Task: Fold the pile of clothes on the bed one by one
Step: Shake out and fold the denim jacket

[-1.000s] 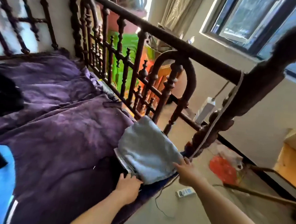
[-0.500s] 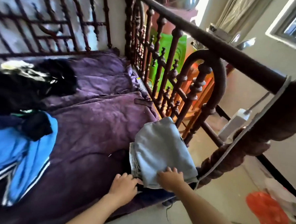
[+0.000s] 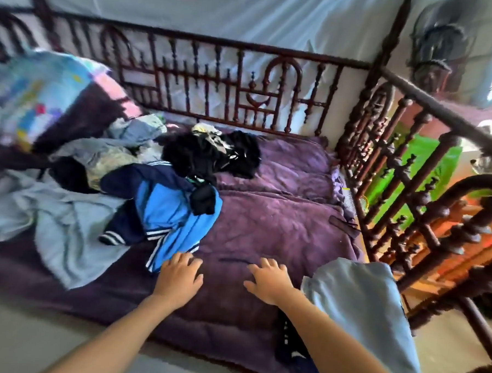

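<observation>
**Hidden or unclear.** The bed [image 3: 280,225], under a purple blanket, runs out of view at the left, and my forearms cover part of its near edge. The pile of clothes [image 3: 117,162] on its left half is blurred. Its pieces overlap, so I cannot count them. A pale blue garment [image 3: 60,228] sprawls at the left, a blue jacket [image 3: 177,219] with white stripes lies over a navy piece, and a black garment [image 3: 212,153] sits behind them. The folded garment [image 3: 358,303], grey-blue, lies at the bed's near right corner with its lower end cut off. A small dark item [image 3: 286,339] shows beside my right forearm; I cannot tell what it is.

**Surroundings.** A dark turned-wood railing [image 3: 216,79] encloses the far side and right end of the bed. A patterned pillow [image 3: 36,95] leans at the far left. Something green [image 3: 410,178] shows through the right-hand rails.

**Hands.** My left hand [image 3: 178,277] and right hand [image 3: 270,279] are over bare blanket between the pile and the folded garment, fingers spread and holding nothing. The left fingertips reach the jacket's striped hem. I cannot tell whether either palm presses the blanket.

**Change.** Half a second ago both hands lay on the folded garment. Now both are off it, and the view has swung left onto the pile.
</observation>
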`<state>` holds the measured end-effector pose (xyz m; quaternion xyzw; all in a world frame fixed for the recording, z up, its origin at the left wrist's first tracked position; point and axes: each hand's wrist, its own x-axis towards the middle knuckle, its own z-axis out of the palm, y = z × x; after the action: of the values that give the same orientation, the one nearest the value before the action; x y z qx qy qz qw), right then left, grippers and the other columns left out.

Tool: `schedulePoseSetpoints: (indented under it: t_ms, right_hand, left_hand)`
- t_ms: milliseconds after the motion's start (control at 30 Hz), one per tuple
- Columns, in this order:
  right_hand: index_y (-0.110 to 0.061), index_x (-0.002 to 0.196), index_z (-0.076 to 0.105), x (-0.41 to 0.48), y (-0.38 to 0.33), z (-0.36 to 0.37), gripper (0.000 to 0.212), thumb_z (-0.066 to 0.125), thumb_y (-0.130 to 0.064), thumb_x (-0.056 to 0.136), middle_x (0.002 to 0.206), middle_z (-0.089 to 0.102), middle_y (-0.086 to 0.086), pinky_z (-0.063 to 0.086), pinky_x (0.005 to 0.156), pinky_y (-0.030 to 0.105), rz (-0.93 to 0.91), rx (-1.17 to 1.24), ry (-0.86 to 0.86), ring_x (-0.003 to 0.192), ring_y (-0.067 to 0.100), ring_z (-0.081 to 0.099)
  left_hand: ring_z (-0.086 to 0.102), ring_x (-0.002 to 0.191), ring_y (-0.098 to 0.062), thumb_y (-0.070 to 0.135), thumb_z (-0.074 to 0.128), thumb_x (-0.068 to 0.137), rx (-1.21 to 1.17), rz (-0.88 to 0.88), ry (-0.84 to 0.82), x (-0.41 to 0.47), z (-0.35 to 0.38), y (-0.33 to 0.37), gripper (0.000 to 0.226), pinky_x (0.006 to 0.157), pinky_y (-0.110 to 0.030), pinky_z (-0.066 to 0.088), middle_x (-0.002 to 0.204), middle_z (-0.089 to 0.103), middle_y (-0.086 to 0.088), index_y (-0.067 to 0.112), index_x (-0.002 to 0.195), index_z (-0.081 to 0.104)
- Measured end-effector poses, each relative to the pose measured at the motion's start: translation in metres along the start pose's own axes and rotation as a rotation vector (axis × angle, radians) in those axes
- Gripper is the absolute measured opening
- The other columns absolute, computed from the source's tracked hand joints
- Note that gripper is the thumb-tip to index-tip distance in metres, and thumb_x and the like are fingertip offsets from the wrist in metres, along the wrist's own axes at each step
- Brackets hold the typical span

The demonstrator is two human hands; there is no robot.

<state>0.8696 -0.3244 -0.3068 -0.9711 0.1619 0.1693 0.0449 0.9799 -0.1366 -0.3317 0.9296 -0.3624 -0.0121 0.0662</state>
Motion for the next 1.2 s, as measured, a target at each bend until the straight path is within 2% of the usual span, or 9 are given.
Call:
schedulePoseSetpoints:
  t_ms: [133,267,467,567,733,933,1100,1200]
  right_hand:
    - [-0.021,0.142,0.035,0.023,-0.066,-0.019,0.054,0.039,-0.048,0.095,0.146,0.030,0.010,0.022,0.108,0.049,-0.127,-0.054,-0.015,0.135,0.031,0.026]
    - [-0.022,0.147,0.023,0.040,-0.147,-0.032,0.059,0.040,-0.045,0.095,0.152,0.022,0.008,0.022,0.109,0.048,-0.231,-0.071,0.041,0.137,0.030,0.025]
    - [-0.024,0.149,0.014,0.054,-0.294,-0.033,0.064,0.042,-0.045,0.095,0.154,0.016,0.007,0.020,0.110,0.049,-0.406,-0.111,0.060,0.137,0.030,0.024]
    - [-0.024,0.149,0.014,0.058,-0.351,-0.027,0.063,0.041,-0.043,0.095,0.155,0.013,0.007,0.018,0.110,0.048,-0.455,-0.129,0.044,0.140,0.029,0.019]
    - [-0.023,0.147,0.018,0.069,-0.406,-0.022,0.062,0.043,-0.044,0.094,0.151,0.020,0.005,0.021,0.109,0.046,-0.489,-0.155,0.013,0.139,0.024,0.022]
    - [-0.024,0.146,0.020,0.106,-0.456,-0.021,0.062,0.044,-0.045,0.092,0.147,0.027,0.003,0.026,0.106,0.042,-0.491,-0.101,0.010,0.134,0.023,0.030]
    - [-0.026,0.147,0.015,0.169,-0.493,-0.030,0.065,0.045,-0.045,0.093,0.151,0.022,0.005,0.027,0.106,0.044,-0.481,0.001,-0.030,0.136,0.027,0.027]
    - [-0.024,0.147,0.017,0.220,-0.513,-0.043,0.063,0.046,-0.041,0.094,0.148,0.027,0.005,0.030,0.106,0.042,-0.459,0.100,-0.009,0.134,0.027,0.029]
  left_hand:
    - [0.040,0.124,-0.019,0.038,0.045,0.094,-0.043,-0.141,0.084,-0.031,-0.016,-0.070,0.040,0.096,-0.031,0.036,0.129,0.050,0.001,0.021,0.129,0.051]
    - [0.041,0.125,-0.022,0.036,0.049,0.093,-0.068,-0.256,0.132,-0.073,-0.032,-0.142,0.041,0.096,-0.033,0.036,0.128,0.052,-0.004,0.018,0.130,0.053]
    - [0.057,0.102,-0.034,0.021,0.070,0.078,-0.117,-0.456,0.254,-0.140,-0.062,-0.258,0.027,0.080,-0.042,0.046,0.100,0.065,-0.014,0.007,0.101,0.069]
    - [0.051,0.110,-0.032,0.024,0.064,0.084,-0.117,-0.505,0.232,-0.164,-0.064,-0.308,0.031,0.089,-0.038,0.044,0.110,0.062,-0.014,0.008,0.110,0.066]
    - [0.050,0.113,-0.031,0.024,0.060,0.086,-0.160,-0.556,0.283,-0.192,-0.061,-0.365,0.032,0.092,-0.035,0.039,0.114,0.061,-0.013,0.009,0.114,0.064]
    - [0.042,0.122,-0.020,0.037,0.049,0.092,-0.122,-0.661,0.234,-0.191,-0.063,-0.423,0.037,0.094,-0.030,0.033,0.128,0.052,0.002,0.023,0.126,0.055]
    - [0.040,0.124,-0.023,0.032,0.052,0.092,-0.130,-0.616,0.272,-0.159,-0.077,-0.482,0.036,0.098,-0.031,0.032,0.127,0.052,-0.003,0.016,0.124,0.057]
    - [0.038,0.125,-0.024,0.029,0.053,0.092,-0.138,-0.625,0.264,-0.139,-0.088,-0.529,0.037,0.102,-0.031,0.033,0.127,0.051,-0.005,0.013,0.126,0.056]
